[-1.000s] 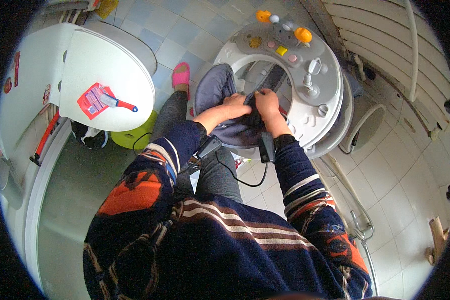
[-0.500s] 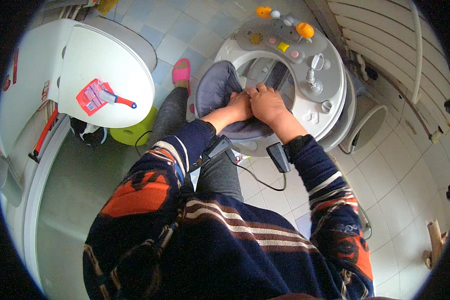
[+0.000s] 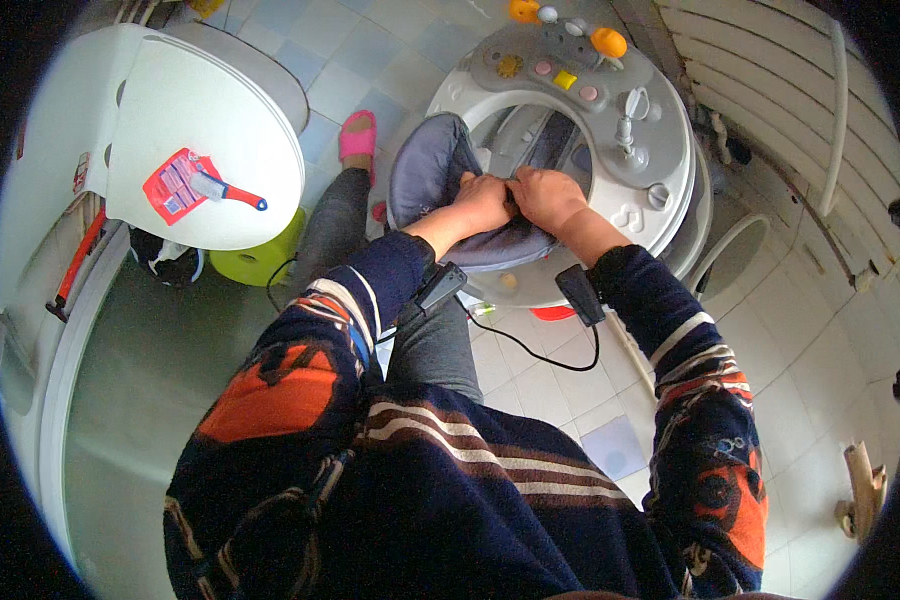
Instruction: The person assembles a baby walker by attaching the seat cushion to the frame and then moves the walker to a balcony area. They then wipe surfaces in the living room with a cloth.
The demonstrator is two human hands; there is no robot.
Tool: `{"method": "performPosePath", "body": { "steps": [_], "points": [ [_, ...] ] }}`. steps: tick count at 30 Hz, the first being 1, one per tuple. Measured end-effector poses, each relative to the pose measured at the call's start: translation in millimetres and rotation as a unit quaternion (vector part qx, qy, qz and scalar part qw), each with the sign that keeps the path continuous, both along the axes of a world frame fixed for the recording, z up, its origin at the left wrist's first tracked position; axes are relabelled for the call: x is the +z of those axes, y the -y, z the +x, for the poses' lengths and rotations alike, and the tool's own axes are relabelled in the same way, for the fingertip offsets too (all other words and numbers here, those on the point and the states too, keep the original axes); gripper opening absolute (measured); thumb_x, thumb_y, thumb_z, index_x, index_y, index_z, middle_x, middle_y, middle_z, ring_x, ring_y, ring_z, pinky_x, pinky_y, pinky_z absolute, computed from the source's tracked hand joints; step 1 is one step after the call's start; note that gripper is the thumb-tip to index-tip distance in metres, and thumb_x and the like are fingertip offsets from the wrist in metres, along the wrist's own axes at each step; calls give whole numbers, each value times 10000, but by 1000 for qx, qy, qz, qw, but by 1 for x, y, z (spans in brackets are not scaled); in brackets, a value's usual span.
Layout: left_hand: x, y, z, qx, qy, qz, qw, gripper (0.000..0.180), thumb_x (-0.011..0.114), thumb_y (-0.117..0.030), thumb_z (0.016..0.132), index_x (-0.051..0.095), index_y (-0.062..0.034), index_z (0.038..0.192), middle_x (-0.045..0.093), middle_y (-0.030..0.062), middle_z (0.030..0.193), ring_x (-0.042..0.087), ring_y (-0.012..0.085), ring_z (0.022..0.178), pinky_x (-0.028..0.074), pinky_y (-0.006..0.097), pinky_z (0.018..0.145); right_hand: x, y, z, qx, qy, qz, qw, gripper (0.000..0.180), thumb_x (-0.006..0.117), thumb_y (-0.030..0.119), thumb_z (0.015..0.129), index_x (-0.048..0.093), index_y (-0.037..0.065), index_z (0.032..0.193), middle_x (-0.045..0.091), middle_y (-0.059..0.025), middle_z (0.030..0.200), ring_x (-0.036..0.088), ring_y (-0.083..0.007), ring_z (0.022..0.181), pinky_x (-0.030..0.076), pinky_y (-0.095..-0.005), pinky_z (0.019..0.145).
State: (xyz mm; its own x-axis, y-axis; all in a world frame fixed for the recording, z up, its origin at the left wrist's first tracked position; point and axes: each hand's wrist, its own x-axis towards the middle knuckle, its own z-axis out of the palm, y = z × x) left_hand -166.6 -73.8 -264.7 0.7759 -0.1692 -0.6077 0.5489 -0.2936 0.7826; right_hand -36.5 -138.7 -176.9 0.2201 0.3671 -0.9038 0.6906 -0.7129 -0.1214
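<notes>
A round grey-and-white baby walker (image 3: 660,210) stands in front of me, with a dark grey padded fabric seat (image 3: 420,172) folded over its near left rim. My left hand (image 3: 484,202) is closed on the seat's fabric along the opening, fingertips curled inward. Right beside it, nearly touching, my right hand (image 3: 552,200) pinches at the same fabric edge. What exactly lies between the fingers is hidden by the knuckles. Orange and yellow toys (image 3: 607,42) sit on the walker's far tray. A dark box with a black cable is strapped at each wrist.
To the left is a white lidded surface (image 3: 230,130) holding a red-handled brush (image 3: 235,193) on a red packet. A green stool (image 3: 260,255) stands below it. White radiator-like slats (image 3: 780,80) line the right wall. A pink slipper (image 3: 357,138) is on my foot.
My right hand has moved slightly right, its fingers now curled into a pinch instead of lying over the left. The right forearm has swung outward. A red object now shows under the walker.
</notes>
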Motion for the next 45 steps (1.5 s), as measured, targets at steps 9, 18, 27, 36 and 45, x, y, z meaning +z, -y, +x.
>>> {"method": "performPosePath", "body": {
  "steps": [9,18,27,36,45],
  "points": [
    [2,2,3,-14,-37,14,999,340,554,-373,934,734,-92,1000,738,177,1018,684,365,1025,416,501,920,-20,4,-5,-15,4,5,1000,439,475,389,994,742,41,1002,719,-231,1052,689,-404,1019,537,-491,910],
    [13,0,8,-18,-34,30,999,372,524,-395,953,743,-100,1014,743,170,1000,688,368,1017,404,527,931,-30,4,-11,-101,73,-52,991,480,455,393,1013,746,19,939,721,-224,1015,688,-418,978,536,-498,902],
    [8,1,6,-22,-12,48,999,319,538,-340,932,749,-103,969,742,172,967,698,357,967,416,506,888,-27,-2,-10,-112,77,-66,989,484,472,426,1001,748,29,974,717,-241,1014,682,-421,998,530,-497,913],
    [-2,3,4,-45,-43,36,997,316,550,-348,935,738,-113,1032,731,183,1037,681,367,1035,435,501,934,-25,16,-23,-121,71,22,990,460,448,414,1023,633,39,1213,698,-253,1076,673,-426,1041,527,-497,944],
    [-16,7,4,-67,-18,44,997,393,529,-413,963,735,-87,1040,727,199,1057,678,385,1028,437,531,942,-36,5,-13,-112,50,-83,989,441,431,377,1042,728,50,1041,700,-253,1106,670,-412,1068,533,-487,926]
  ]
}}
